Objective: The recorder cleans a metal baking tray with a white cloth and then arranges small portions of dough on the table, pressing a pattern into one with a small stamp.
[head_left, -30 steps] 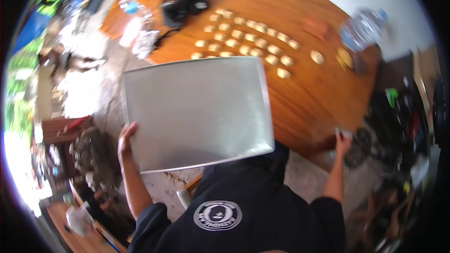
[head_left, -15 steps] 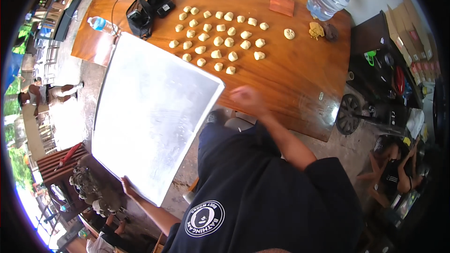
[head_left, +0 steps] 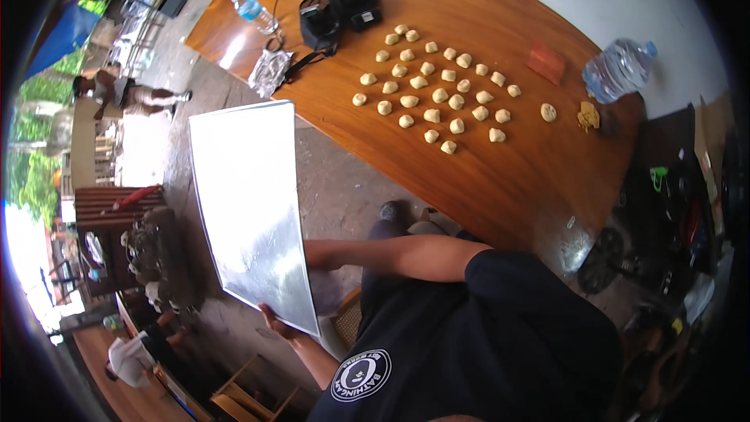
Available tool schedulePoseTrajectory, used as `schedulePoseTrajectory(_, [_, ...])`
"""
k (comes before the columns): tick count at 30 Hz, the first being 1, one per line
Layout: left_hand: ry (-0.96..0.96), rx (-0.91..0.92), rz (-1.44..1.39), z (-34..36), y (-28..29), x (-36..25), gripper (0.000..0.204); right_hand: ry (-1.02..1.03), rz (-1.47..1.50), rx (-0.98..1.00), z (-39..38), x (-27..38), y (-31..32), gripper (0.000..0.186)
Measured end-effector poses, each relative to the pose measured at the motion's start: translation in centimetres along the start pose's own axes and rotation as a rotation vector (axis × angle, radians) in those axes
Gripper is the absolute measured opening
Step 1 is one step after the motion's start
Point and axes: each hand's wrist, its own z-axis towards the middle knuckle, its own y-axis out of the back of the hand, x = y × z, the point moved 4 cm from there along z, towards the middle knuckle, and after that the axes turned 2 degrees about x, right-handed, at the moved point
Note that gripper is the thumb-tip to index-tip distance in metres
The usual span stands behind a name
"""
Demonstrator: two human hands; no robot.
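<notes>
My left hand (head_left: 281, 322) grips the lower edge of a shiny metal tray (head_left: 248, 202), held upright and tilted left of my body. My right forearm (head_left: 398, 256) crosses behind the tray, which hides that hand's fingers. A blurred greyish thing (head_left: 330, 285) shows just below that forearm; I cannot make out what it is. Beyond the tray, several rows of small pale dough pieces (head_left: 432, 116) sit on the wooden table (head_left: 547, 180), with a flattened round piece (head_left: 548, 112) and a yellow crumbly lump (head_left: 588, 115) at the right.
On the table are black bags (head_left: 319, 27), a small bottle (head_left: 254, 12), crumpled foil (head_left: 266, 76), a large water bottle (head_left: 621, 70) and an orange block (head_left: 545, 64). A chair (head_left: 348, 316) is beside me. Other people (head_left: 133, 94) are at left and lower left.
The tray has turned more upright and on edge, still in my left hand. My right hand has moved from near the table's edge leftward, behind the tray. My view has shifted.
</notes>
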Motion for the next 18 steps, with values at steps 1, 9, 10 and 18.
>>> schedulePoseTrajectory(1, [0.040, -0.075, -0.033, 0.0, 1.6, -0.8, 0.065, -0.206, -0.084, -0.036, 0.7, -4.5, 2.7, 0.034])
schedulePoseTrajectory(9, [-0.045, -0.192, 0.087, 2.2, 5.3, -1.7, 0.049, -0.401, 0.686, -0.344, -14.7, -7.6, 16.5, 0.029])
schedulePoseTrajectory(10, [-0.055, -0.216, 0.069, 3.2, 5.6, -1.9, 0.048, -0.415, 0.615, -0.496, -16.1, -6.4, 17.6, 0.028])
schedulePoseTrajectory(18, [-0.137, -0.189, 0.147, 17.0, 5.6, -7.8, 0.044, -0.100, 0.554, -0.726, -16.3, 2.4, 20.9, 0.043])
